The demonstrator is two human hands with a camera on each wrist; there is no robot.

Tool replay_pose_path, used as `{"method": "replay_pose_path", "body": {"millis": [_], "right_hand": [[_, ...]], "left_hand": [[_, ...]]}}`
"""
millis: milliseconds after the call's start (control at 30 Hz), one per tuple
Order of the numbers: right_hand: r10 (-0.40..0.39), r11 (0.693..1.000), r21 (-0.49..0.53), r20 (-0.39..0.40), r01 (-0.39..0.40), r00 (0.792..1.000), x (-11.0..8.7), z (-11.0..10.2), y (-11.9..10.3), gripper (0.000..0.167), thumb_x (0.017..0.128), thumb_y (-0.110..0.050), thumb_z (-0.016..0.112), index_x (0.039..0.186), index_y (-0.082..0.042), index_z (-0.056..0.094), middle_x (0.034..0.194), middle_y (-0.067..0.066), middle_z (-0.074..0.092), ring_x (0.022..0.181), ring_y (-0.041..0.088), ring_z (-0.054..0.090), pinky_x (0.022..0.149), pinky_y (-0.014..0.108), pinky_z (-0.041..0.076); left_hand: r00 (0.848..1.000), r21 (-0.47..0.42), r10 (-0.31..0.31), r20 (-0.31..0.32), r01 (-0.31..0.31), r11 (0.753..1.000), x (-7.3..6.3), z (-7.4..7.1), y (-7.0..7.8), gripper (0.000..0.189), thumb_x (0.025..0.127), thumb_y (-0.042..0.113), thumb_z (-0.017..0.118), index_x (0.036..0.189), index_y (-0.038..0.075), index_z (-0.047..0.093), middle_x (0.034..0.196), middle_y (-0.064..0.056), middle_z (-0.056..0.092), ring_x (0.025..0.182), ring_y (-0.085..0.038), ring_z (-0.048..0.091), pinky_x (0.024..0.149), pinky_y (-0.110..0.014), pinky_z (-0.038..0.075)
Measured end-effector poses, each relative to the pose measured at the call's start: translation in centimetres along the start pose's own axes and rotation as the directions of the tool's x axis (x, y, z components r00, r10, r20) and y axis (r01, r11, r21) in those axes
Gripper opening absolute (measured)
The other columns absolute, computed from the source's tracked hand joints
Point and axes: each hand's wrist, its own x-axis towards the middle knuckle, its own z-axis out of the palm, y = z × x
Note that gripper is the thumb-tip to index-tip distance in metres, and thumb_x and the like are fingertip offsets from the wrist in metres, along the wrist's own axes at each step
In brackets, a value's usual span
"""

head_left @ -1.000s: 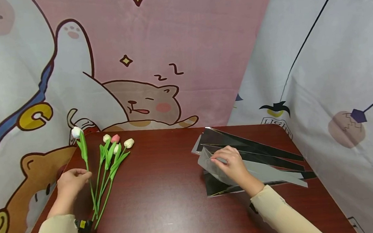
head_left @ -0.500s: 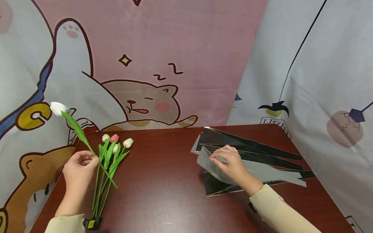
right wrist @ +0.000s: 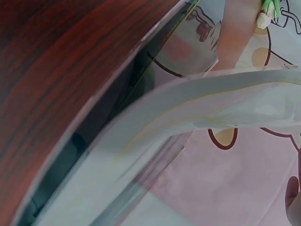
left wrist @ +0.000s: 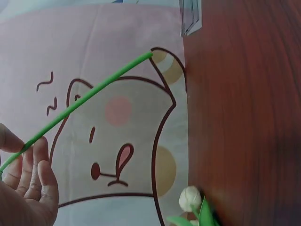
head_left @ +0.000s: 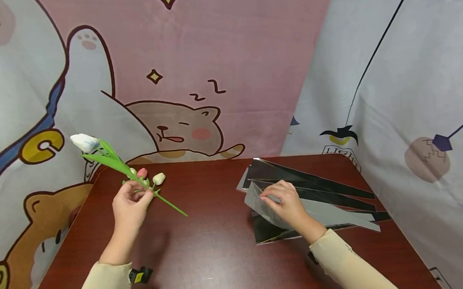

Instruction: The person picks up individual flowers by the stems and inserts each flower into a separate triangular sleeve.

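My left hand (head_left: 130, 209) pinches the green stem of a white artificial tulip (head_left: 85, 142), lifted over the left part of the table. Its bloom points up and left, while the cut end of the stem slants down to the right. In the left wrist view the stem (left wrist: 94, 92) crosses in front of the printed backdrop. My right hand (head_left: 288, 205) pinches the wide mouth of a translucent flower sleeve (head_left: 324, 209), whose upper layer is raised. Close up, the curved film of this sleeve (right wrist: 188, 101) spans the right wrist view.
Several more tulips (head_left: 159, 179), cream and pink, lie at the back left, partly hidden behind my left hand. Black-and-clear sleeves (head_left: 298, 178) are spread beneath the translucent one at the right. A cartoon-print cloth (head_left: 250, 71) hangs behind the brown table (head_left: 206, 244).
My left hand has lifted the white tulip from beside the others and carried it to the right, tilting its stem end toward the sleeves. My right hand has stayed at the sleeve's mouth.
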Motion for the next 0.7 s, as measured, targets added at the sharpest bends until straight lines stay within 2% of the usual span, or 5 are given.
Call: {"method": "replay_pose_path", "body": {"millis": [67, 167, 333, 400, 700], "right_hand": [[-0.029, 0.999, -0.031, 0.004, 0.03, 1.0, 0.1, -0.1, -0.1, 0.01, 0.075, -0.018, 0.079, 0.083, -0.017, 0.074, 0.086, -0.004, 0.072, 0.084, 0.014, 0.056, 0.078, 0.038, 0.04], [-0.062, 0.995, -0.081, 0.022, 0.063, 0.998, 0.3, -0.2, -0.4, 0.011, 0.075, -0.02, 0.079, 0.084, -0.017, 0.074, 0.087, -0.004, 0.071, 0.084, 0.014, 0.056, 0.079, 0.04, 0.041], [-0.102, 0.982, -0.152, 0.059, 0.11, 0.993, 0.7, -0.4, -1.0, 0.01, 0.077, -0.021, 0.077, 0.086, -0.017, 0.074, 0.089, -0.005, 0.071, 0.086, 0.015, 0.057, 0.081, 0.04, 0.041], [-0.118, 0.975, -0.178, 0.076, 0.13, 0.99, 0.8, -0.5, -1.3, 0.009, 0.079, -0.022, 0.076, 0.087, -0.017, 0.074, 0.089, -0.005, 0.071, 0.086, 0.015, 0.057, 0.082, 0.04, 0.042], [-0.13, 0.966, -0.215, 0.091, 0.147, 0.987, 1.0, -0.5, -1.7, 0.009, 0.079, -0.022, 0.076, 0.086, -0.017, 0.074, 0.089, -0.006, 0.071, 0.084, 0.015, 0.056, 0.081, 0.039, 0.042]], "left_hand": [[1.0, -0.012, 0.006, 0.024, -0.006, 1.0, -0.4, 0.5, 0.9, 0.017, 0.076, -0.012, 0.062, 0.092, -0.009, 0.058, 0.073, 0.01, 0.061, 0.06, 0.004, 0.06, 0.056, -0.01, 0.047], [0.998, -0.054, 0.011, 0.056, -0.008, 0.999, -0.8, 1.3, 0.9, 0.017, 0.075, -0.014, 0.06, 0.091, -0.01, 0.055, 0.074, 0.005, 0.062, 0.059, 0.002, 0.06, 0.057, -0.011, 0.048], [0.997, -0.099, -0.01, 0.081, 0.018, 0.995, -1.2, 2.3, 0.7, 0.013, 0.078, -0.013, 0.059, 0.09, -0.013, 0.054, 0.069, 0.009, 0.061, 0.058, 0.004, 0.061, 0.055, -0.011, 0.046], [0.997, -0.107, -0.007, 0.083, 0.015, 0.994, -1.3, 2.7, 0.7, 0.01, 0.079, -0.011, 0.059, 0.089, -0.012, 0.056, 0.069, 0.007, 0.062, 0.058, 0.004, 0.061, 0.054, -0.012, 0.046], [0.993, -0.148, -0.001, 0.114, 0.018, 0.989, -1.9, 4.4, 1.0, 0.013, 0.087, -0.002, 0.063, 0.093, -0.013, 0.063, 0.08, -0.028, 0.063, 0.059, 0.0, 0.064, 0.059, -0.015, 0.051]]}}
